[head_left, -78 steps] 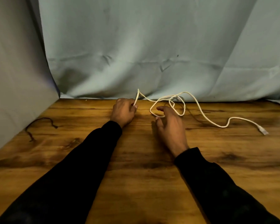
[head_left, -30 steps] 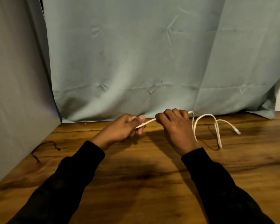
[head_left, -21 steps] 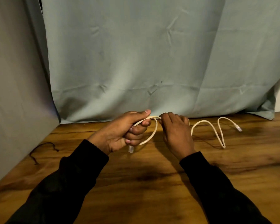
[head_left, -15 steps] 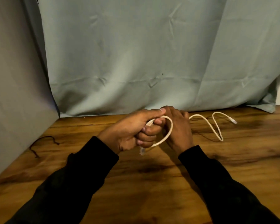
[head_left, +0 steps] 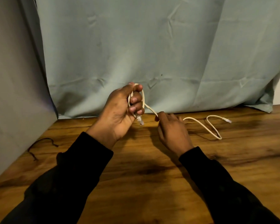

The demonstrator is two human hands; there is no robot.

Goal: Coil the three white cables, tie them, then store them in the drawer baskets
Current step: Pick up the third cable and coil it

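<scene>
Thin white round-section cable point(head_left: 200, 125) with clear plastic plug at each end, shown partly coiled. First loop held upright in left hand point(head_left: 120, 113), fingers point(head_left: 137, 101) curled round two strands and thumb laid over top of loop; near plug point(head_left: 140, 121) hanging just below that grip. Short run of cable stretched from loop down to right hand point(head_left: 172, 131), pinched between thumb and forefinger close to wooden bench point(head_left: 152, 183). Remaining length lying slack on bench to right in open S-bend, ending in far plug point(head_left: 227, 121) near foot of pale blue-green fabric backdrop point(head_left: 152, 46). Judged light and soft, with enough spring to hold gentle curves and to let a loose loop spring open; jacket judged smooth, so likely to slide through a light pinch. Plugs judged the only stiff, fragile parts, with small latch tabs apt to snag on neighbouring strands. Best taken on jacket, not on plugs: left grip kept firm across crossing of strands to fix loop size, right pinch kept loose to feed slack in even turns without twisting. Last short tail best reserved for wrapping round bundle as tie. Thin dark cord point(head_left: 39, 144) lying apart at left edge of bench, beside grey side panel point(head_left: 14, 94). Other two cables and drawer baskets not visible. Black sleeves point(head_left: 74, 175) covering both forearms.
</scene>
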